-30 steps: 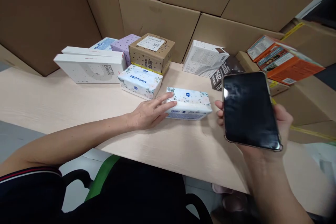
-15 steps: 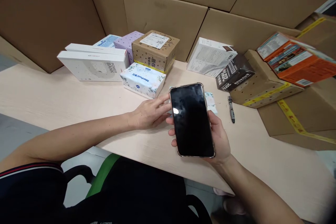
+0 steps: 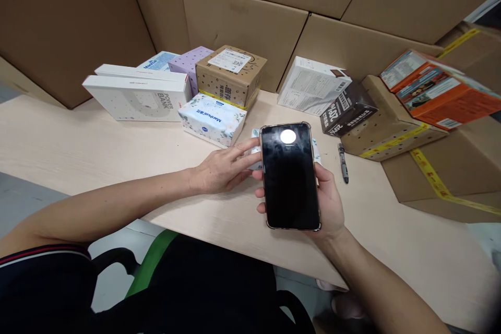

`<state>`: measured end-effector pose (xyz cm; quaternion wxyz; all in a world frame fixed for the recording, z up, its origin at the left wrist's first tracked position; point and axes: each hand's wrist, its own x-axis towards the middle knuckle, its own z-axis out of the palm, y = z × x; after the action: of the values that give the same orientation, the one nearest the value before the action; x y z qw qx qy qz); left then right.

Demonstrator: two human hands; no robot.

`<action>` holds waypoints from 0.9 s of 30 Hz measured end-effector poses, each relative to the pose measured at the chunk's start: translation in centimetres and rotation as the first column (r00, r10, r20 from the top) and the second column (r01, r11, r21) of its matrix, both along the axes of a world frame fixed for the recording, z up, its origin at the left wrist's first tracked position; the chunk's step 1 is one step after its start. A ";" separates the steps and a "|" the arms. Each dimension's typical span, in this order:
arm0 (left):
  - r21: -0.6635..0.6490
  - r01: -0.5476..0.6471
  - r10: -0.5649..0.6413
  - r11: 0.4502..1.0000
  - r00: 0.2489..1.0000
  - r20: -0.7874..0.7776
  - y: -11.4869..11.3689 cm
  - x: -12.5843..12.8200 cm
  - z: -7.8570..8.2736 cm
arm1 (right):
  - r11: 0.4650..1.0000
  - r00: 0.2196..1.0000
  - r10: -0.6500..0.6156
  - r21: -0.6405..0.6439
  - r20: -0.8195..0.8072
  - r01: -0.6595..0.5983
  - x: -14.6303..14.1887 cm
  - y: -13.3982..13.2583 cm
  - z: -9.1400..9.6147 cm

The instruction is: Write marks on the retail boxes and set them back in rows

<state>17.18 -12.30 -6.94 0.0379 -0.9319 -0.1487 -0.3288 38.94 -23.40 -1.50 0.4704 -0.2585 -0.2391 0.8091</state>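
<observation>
A smartphone with a dark screen and a clear bumper case is gripped in my right hand. The thumb lies along its right edge and fingertips wrap round the left edge. A bright light reflects near the top of the glass. My left hand rests by the table with fingers stretched toward the phone's left edge; whether they touch it I cannot tell. Behind the phone lies a light floral pack, mostly hidden. A floral Manhua tissue pack sits just beyond my left hand.
A white power bank box, a purple box and a brown carton stand at back left. Rightward are a white box, a dark box, a marker pen, taped cartons and an orange box.
The phone has shifted slightly right and turned a little more upright in my right hand. Its light reflection has moved up and grown. My left hand has hardly moved.
</observation>
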 end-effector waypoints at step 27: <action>-0.032 0.056 -0.055 0.998 0.998 0.030 0.0 0.0 0.4 | 0.998 0.996 -0.055 -0.015 0.071 0.056 0.0 0.0 0.1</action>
<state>17.19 -12.32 -6.58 0.0112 -0.9313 -0.1286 -0.3406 38.96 -23.41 -1.38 0.4817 -0.2975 -0.2413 0.7882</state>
